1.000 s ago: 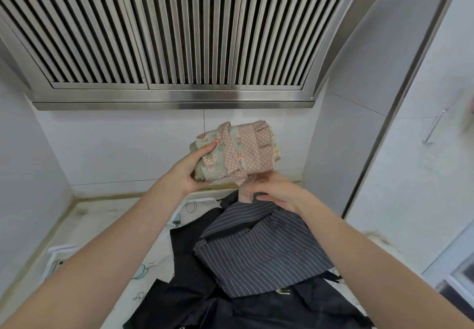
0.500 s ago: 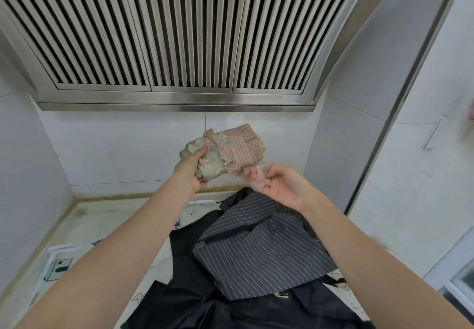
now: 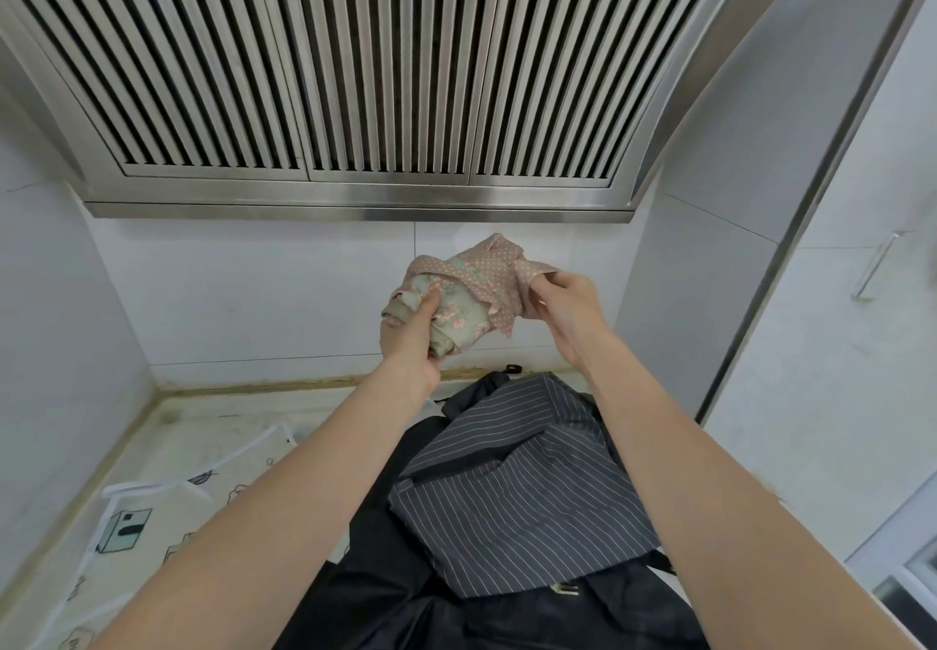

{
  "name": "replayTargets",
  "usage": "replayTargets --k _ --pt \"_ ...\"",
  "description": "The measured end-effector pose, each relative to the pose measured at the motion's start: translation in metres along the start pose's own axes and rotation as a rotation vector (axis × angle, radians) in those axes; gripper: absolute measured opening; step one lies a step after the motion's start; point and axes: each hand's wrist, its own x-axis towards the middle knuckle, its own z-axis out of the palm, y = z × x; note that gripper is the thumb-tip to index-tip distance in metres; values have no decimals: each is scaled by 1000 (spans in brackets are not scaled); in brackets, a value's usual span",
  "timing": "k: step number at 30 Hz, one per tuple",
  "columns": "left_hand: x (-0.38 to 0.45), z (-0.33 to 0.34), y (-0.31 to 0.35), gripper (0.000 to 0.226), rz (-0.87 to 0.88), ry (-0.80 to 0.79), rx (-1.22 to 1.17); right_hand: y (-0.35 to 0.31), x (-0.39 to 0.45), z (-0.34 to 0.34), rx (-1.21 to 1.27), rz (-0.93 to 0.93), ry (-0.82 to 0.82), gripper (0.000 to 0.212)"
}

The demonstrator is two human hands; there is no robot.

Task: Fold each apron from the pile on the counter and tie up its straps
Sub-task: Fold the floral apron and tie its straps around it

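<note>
Counter (image 3: pixel 213 426): pale surface at lower left, printed with small cartoon figures; a white strap-like strip lies across it.
Left hand (image 3: pixel 413 340): raised over the back of the counter, fingers and thumb curled round the lower end of the floral apron bundle (image 3: pixel 456 317), gripping it firmly.
Floral apron bundle: folded into a compact roll, green flowered cloth wrapped by the pink dotted strap (image 3: pixel 489 269); held in the air in front of the white wall tiles, clear of the pile below.
Right hand (image 3: pixel 565 302): just right of the bundle, fingertips pinching the free end of the pink dotted strap; the other fingers loosely bent.
Striped apron (image 3: pixel 517 492): grey with thin pale stripes, loosely crumpled, lying on top of the black apron (image 3: pixel 385 593) between the two forearms.
Black apron: spread on the counter under the striped one, reaching the lower edge of view.
Range hood (image 3: pixel 365 71): steel slatted, overhead, above both hands.
Cabinet (image 3: pixel 836 345): white, at far right, with a metal handle.
</note>
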Motion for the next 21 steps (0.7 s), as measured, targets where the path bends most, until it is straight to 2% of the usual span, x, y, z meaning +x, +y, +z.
replayTargets --k 5,9,13,17,20,21 --pt "3 -5 0 52 36 -55 14 -2 14 -12 -316 -25 28 3" --pt "6 -16 12 47 7 -188 119 -9 19 -27 -557 -7 -30 21" --pt "12 -27 29 36 -27 -346 257 -23 12 -40 -656 -13 -154 23" --pt "13 -33 38 29 -57 -440 372 -30 7 -45 -767 -12 -245 23" --pt "12 -37 41 17 -78 -497 429 -35 6 -43 -702 -41 -326 9" --pt "13 -38 43 17 -76 -509 453 -36 7 -42 -691 -68 -364 15"
